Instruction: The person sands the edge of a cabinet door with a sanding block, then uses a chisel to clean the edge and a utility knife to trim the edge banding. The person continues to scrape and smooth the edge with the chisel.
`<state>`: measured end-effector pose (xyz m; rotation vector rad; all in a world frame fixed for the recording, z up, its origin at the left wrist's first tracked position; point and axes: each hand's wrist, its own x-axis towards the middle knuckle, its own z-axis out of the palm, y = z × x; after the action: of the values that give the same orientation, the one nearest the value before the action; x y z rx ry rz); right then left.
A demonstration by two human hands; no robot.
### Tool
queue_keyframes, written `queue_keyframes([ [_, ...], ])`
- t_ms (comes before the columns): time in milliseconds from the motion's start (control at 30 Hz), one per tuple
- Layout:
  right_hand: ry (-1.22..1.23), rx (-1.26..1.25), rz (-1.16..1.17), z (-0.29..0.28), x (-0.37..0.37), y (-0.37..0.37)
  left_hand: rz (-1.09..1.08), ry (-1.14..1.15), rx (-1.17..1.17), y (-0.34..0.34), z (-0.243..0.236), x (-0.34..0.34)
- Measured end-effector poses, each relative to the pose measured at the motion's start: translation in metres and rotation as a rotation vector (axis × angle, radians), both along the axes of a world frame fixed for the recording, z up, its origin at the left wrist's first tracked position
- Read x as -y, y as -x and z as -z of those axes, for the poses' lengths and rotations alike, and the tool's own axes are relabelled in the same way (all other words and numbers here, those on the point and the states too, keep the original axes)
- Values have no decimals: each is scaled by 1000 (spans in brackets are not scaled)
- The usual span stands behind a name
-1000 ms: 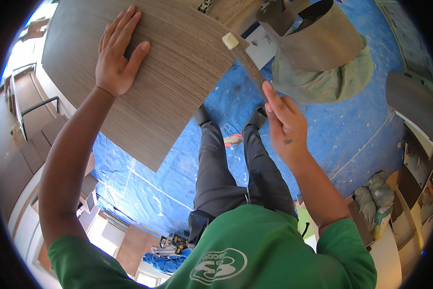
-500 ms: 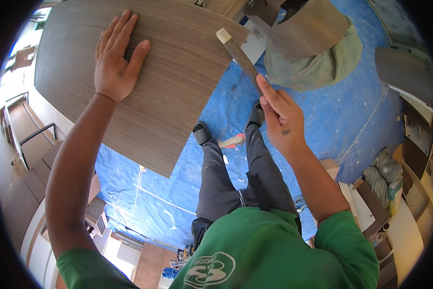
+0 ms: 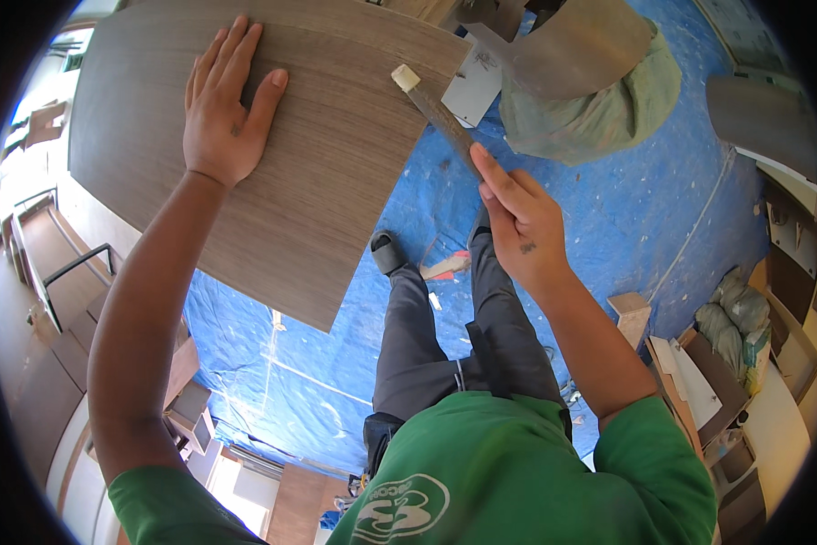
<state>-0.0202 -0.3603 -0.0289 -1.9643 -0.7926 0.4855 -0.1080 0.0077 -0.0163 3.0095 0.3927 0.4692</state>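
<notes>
1. Five outstretched fingers of the left hand lie flat near the far edge of the wood-grain panel, probably steadying it.
2. Right hand grips a pale-tipped stick, forefinger along it, presumably for control, tip near the panel's right corner.

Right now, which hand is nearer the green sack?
Right. The right hand, gripping a stick, is below and left of the green sack in view, apart from it; the left hand lies flat on the board, farther left.
</notes>
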Motion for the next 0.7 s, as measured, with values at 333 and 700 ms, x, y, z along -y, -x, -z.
queue_keyframes([
  [333,-71,170,78,-6,-32,-35,-9,10,-23,2,-5,1],
  [700,-122,176,95,-14,-59,-69,9,22,-1,-2,-4,0],
])
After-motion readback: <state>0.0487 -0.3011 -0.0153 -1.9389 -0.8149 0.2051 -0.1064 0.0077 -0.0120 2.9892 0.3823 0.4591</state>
